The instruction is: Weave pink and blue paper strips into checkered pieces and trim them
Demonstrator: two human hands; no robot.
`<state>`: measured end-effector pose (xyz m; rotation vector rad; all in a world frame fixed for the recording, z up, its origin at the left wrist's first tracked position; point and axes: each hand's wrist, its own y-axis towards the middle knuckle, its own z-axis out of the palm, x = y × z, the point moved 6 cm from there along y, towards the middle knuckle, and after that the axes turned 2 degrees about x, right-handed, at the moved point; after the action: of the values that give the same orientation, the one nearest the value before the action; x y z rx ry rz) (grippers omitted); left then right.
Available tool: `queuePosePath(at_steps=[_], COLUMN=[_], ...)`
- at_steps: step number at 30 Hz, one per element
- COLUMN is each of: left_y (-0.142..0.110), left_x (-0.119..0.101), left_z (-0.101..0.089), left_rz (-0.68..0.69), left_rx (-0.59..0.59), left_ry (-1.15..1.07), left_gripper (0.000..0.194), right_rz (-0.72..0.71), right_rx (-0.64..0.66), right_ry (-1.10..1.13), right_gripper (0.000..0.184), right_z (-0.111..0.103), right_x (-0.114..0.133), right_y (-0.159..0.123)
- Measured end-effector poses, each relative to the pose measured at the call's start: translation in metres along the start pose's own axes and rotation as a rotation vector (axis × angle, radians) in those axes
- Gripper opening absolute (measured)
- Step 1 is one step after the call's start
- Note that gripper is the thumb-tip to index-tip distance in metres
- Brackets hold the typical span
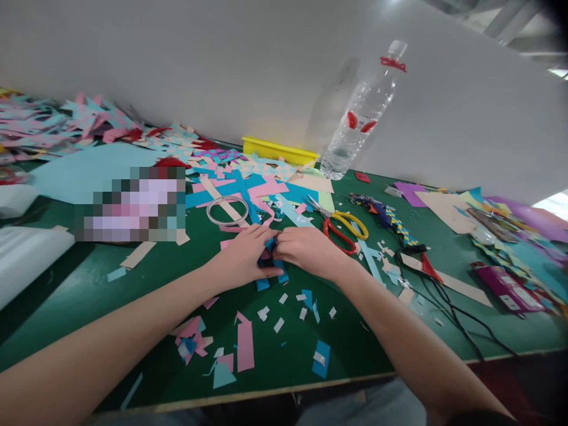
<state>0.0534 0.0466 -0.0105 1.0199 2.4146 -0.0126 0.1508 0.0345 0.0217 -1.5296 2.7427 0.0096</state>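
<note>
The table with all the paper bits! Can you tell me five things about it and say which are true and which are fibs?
1. The scissors have one red handle and one yellow handle. True.
2. The band on the bottle is blue. False: it is red.
3. The left hand and right hand meet at some blue paper. True.
4. The right hand is holding the scissors. False: they lie on the table, out of both hands.
5. A yellow tray sits near the wall. True.
</note>
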Motion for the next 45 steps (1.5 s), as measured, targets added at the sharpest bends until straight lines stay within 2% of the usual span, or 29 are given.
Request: queuePosePath(at_steps=[8, 16, 31, 35, 40, 45], left_y=[0.000, 0.000, 0.000, -0.001, -0.002, -0.002], left_x=[0.002, 0.002, 0.000, -0.001, 0.001, 0.002], left_z=[0.002, 0.001, 0.000, -0.002, -0.002, -0.001], left_rz=[-0.003, -0.002, -0.003, -0.015, -0.033, -0.026], left_rx=[-0.011, -0.007, -0.006, 0.010, 0.017, 0.014], left_ry=[0.009, 0.011, -0.002, -0.024, -0.060, -0.029], left_gripper=[0.058, 0.056, 0.064, 0.065, 0.066, 0.051], right_rz=[0.022, 0.042, 0.034, 0.031, 0.121, 0.221], right_rx=[-0.031, -0.001, -0.016, -0.042, -0.079, -0.180], right_ry=[0.060, 0.083, 0.059, 0.160, 0.386, 0.462], right_gripper=[0.027, 0.028, 0.022, 0.023, 0.020, 0.021], right_z=[0.002, 0.003, 0.002, 0.004, 0.007, 0.004], right_x=[-0.003, -0.005, -0.002, -0.008, -0.014, -0.016], right_y=[-0.003, -0.003, -0.002, -0.009, -0.015, -0.014])
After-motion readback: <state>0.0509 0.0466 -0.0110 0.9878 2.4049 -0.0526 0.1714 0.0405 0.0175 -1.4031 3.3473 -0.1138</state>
